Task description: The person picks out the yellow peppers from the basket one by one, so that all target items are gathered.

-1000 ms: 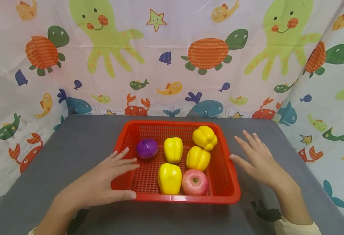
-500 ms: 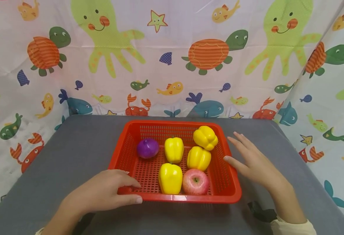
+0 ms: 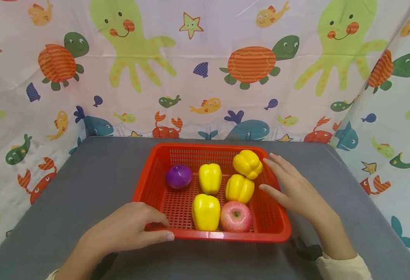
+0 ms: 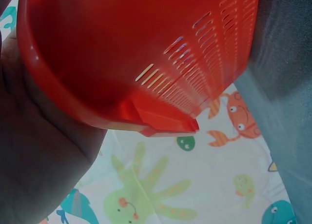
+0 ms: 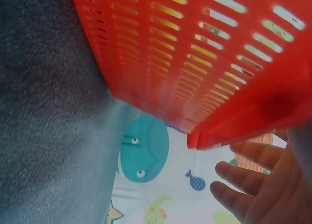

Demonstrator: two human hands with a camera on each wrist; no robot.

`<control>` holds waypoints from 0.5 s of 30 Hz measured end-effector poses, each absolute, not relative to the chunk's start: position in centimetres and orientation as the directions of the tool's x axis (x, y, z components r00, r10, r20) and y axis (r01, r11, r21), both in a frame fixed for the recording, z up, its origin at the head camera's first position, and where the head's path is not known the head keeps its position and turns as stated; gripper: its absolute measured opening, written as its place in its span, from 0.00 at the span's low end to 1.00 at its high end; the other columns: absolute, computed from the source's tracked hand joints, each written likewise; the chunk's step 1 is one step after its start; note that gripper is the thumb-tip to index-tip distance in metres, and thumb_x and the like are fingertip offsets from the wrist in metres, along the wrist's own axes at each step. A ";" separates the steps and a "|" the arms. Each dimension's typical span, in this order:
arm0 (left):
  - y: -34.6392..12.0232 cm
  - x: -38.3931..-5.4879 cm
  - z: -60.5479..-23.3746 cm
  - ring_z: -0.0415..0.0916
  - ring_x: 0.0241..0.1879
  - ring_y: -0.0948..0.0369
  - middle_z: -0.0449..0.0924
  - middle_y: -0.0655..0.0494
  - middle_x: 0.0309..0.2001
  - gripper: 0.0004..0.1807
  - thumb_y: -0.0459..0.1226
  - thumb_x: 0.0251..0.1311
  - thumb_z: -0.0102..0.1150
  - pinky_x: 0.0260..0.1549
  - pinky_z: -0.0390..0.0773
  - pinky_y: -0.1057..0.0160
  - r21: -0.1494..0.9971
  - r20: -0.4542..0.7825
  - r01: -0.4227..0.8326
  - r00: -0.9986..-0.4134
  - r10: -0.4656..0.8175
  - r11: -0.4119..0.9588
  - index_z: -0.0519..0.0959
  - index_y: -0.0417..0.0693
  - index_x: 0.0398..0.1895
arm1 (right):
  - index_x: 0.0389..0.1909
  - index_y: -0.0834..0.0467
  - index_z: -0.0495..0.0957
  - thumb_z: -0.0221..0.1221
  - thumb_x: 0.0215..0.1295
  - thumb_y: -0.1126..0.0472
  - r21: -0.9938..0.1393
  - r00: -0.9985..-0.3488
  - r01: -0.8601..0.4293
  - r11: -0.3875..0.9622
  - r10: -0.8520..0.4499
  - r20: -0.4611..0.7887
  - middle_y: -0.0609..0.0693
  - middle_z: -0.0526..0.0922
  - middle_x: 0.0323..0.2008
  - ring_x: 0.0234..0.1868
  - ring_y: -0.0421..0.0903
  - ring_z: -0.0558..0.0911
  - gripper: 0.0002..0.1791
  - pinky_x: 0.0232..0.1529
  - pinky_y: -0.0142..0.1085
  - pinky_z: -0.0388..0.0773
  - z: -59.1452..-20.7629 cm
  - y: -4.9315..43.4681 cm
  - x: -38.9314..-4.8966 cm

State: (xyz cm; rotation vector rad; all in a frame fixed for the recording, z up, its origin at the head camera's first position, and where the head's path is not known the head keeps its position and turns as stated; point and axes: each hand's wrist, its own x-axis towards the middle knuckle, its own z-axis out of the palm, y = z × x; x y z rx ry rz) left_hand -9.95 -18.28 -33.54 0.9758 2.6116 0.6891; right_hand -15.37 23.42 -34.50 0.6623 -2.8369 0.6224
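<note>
The red basket sits in the middle of the grey table, its long sides running left to right. Table cover stretches out to its left and right, and a narrower strip lies between the far rim and the printed curtain. The left hand grasps the basket at the near left corner, bent fingers over the rim and thumb along the near edge. The right hand is loose and holds nothing, its fingers spread over the right rim; from above I cannot tell whether they touch it.

Inside, a purple onion lies far left, with bare basket floor between it and the near left corner. The middle pepper stands just beyond the near pepper. The apple is just right of the latter, close to the near rim. Toward the right wall are the right pepper and, touching it, the far pepper.

The left wrist view adds the palm against the outside of the rim, but hides the fingertips. The right wrist view adds separated fingers just beyond the rim, and yellow showing through the wall's slots.
</note>
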 end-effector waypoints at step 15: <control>-18.2 -10.0 -33.7 0.74 0.29 0.74 0.80 0.77 0.34 0.18 0.61 0.59 0.64 0.34 0.80 0.67 0.530 -0.081 0.529 -0.747 0.660 0.663 0.86 0.63 0.41 | 0.71 0.58 0.68 0.72 0.58 0.53 -0.145 -0.783 -0.607 0.782 -0.556 0.278 0.64 0.63 0.72 0.66 0.64 0.69 0.41 0.54 0.60 0.73 -34.2 21.8 -18.5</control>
